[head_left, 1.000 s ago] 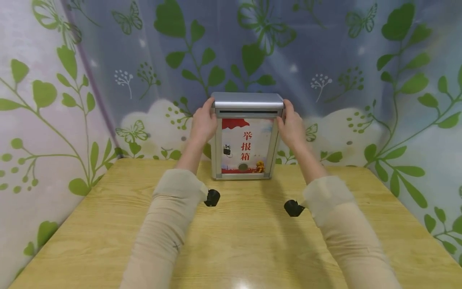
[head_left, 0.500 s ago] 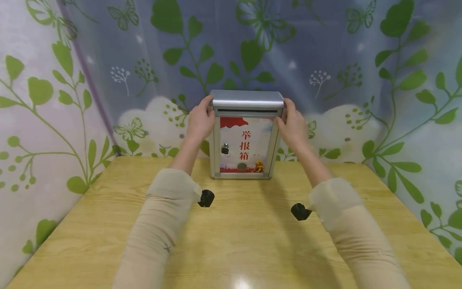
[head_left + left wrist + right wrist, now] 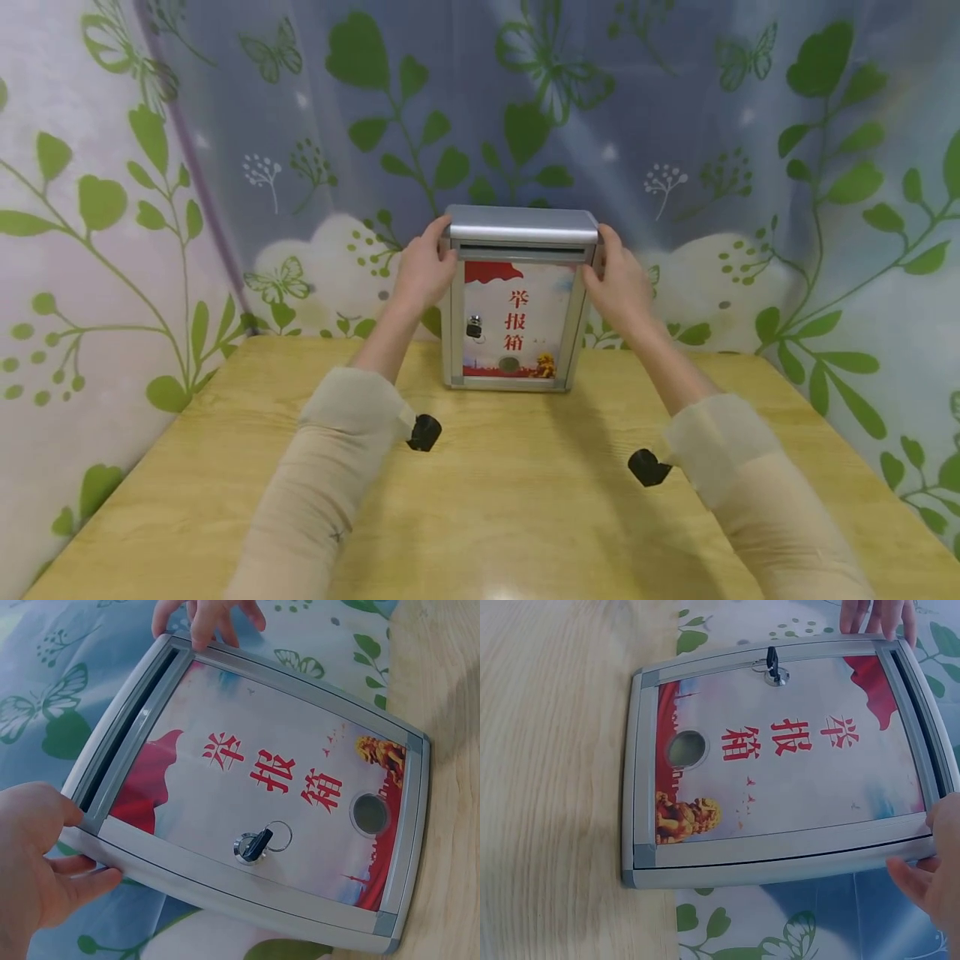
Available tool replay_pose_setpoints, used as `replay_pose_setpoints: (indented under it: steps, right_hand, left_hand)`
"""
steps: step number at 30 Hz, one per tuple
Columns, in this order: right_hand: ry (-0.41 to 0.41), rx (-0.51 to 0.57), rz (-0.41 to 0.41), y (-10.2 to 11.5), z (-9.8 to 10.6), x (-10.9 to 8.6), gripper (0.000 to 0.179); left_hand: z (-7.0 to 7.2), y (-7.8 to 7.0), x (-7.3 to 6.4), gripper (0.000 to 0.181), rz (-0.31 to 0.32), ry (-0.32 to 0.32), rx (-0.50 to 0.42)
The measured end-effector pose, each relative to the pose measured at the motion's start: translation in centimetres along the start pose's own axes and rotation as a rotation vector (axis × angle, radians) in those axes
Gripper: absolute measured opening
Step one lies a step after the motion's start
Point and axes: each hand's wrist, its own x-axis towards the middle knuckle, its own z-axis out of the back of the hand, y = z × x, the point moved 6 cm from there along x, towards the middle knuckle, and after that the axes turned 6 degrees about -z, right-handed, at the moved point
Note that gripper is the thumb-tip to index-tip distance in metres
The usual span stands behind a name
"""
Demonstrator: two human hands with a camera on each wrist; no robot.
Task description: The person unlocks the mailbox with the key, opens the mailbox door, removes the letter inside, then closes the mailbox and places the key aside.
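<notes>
A silver metal report box (image 3: 491,304) stands upright on the wooden table, leaning close to the back curtain. Red characters mark its front panel, a dark slot (image 3: 521,251) runs under the top hood, and a black key (image 3: 257,845) on a ring sits in the lock. My left hand (image 3: 422,271) grips the upper left side, with its thumb at the front edge in the head view. The right hand (image 3: 621,287) holds the upper right side likewise. In the right wrist view, a round window (image 3: 686,749) shows low on the panel beside a golden lion picture.
The wooden table (image 3: 487,492) reaches back to a curtain (image 3: 262,125) printed with leaves and butterflies, which also hangs at both sides. Black wrist cameras stick out from the left sleeve (image 3: 352,417) and right sleeve (image 3: 723,442).
The head view has tilted up slightly, so box and curtain appear lower. Both wrists have spread outward, the right one more. Both hands keep hold of the box's upper sides.
</notes>
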Motion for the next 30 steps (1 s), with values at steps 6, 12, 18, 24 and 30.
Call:
replay_pose_setpoints:
  steps: [6, 12, 18, 24, 30]
  right_hand:
    - [-0.041, -0.003, 0.023, 0.1, 0.1, -0.8, 0.058]
    - [-0.057, -0.009, 0.041, 0.2, 0.6, -0.9, 0.049]
    - [-0.064, -0.008, 0.059, 0.3, 1.1, -1.2, 0.047]
    - [-0.043, 0.013, 0.048, 0.4, 1.4, -1.7, 0.049]
    - [-0.047, 0.024, 0.035, 0.4, 1.6, -2.2, 0.049]
  left_hand:
    - [-0.2, 0.0, -0.5, 0.055, 0.009, 0.013, -0.03]
    - [0.0, -0.5, -0.6, 0.056, -0.002, 0.02, -0.039]
    - [0.0, -0.9, -0.9, 0.057, -0.017, 0.033, -0.049]
    - [0.0, -1.0, -1.2, 0.057, -0.038, 0.033, -0.052]
    - [0.1, -1.1, -1.6, 0.057, -0.047, 0.043, -0.036]
